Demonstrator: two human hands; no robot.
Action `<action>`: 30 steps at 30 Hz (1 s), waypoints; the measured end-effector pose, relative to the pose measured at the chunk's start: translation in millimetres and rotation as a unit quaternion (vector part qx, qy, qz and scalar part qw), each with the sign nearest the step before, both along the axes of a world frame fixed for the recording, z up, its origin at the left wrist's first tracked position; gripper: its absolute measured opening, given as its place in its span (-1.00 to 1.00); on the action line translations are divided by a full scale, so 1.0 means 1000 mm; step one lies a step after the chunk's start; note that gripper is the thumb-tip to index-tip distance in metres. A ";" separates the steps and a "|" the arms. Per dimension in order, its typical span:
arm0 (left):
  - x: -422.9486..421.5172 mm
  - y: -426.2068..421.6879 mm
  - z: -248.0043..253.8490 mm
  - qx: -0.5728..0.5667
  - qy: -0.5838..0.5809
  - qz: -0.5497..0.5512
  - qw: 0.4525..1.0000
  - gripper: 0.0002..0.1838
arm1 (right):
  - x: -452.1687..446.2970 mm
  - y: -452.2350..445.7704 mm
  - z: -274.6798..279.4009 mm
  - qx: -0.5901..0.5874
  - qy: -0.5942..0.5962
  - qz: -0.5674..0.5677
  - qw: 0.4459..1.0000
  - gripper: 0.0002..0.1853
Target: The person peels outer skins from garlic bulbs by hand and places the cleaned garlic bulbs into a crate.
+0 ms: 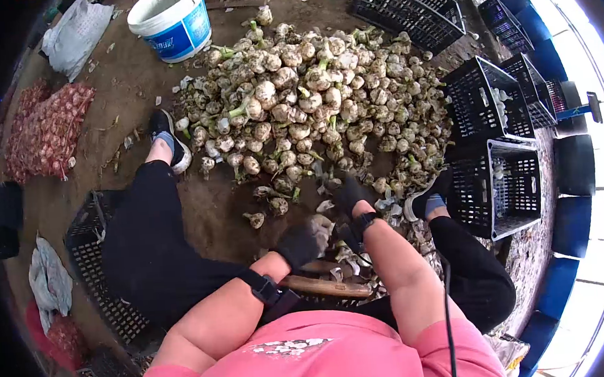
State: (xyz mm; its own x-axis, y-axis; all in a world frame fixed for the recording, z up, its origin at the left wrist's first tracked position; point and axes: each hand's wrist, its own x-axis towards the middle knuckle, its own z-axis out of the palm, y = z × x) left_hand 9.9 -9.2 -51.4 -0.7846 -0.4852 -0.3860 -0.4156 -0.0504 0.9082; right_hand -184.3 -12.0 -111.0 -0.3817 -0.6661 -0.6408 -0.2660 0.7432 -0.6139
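Observation:
A large heap of garlic bulbs (317,98), dirty and some with green stem stubs, lies on the ground before me. My left hand (304,241), in a dark glove, is closed near the heap's front edge. Its pale, soiled fingertips are curled, and what lies in them is unclear. Farther forward, my right hand (349,194), also in a dark glove, reaches down at the near edge of the bulbs; its fingers are hidden. Below the left hand is a thick wooden bar (325,286), with pale garlic skins (351,265) scattered beside it.
A white and blue bucket (180,30) stands behind the heap on the left. Black crates (513,189) line the right side, some holding garlic. Red net sacks of bulbs (49,131) lie at left, near a white sack (78,36). Another black crate (88,250) sits beside my left leg.

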 end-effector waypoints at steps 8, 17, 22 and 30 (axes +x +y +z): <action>-0.019 -0.005 0.037 0.224 0.160 0.262 0.925 -0.73 | 0.026 0.066 0.122 -0.392 0.058 0.085 0.914 -0.28; -0.004 -0.002 0.075 0.091 0.190 0.117 0.971 -0.64 | 0.053 0.096 0.163 -0.375 0.234 0.184 0.878 -0.32; 0.004 -0.003 0.084 0.170 0.257 0.104 0.946 -0.55 | 0.054 0.099 0.170 -0.372 0.195 0.186 0.888 -0.27; -0.005 -0.002 0.071 0.357 0.241 0.124 0.894 -0.62 | 0.042 0.094 0.164 -0.421 0.357 0.253 0.794 -0.35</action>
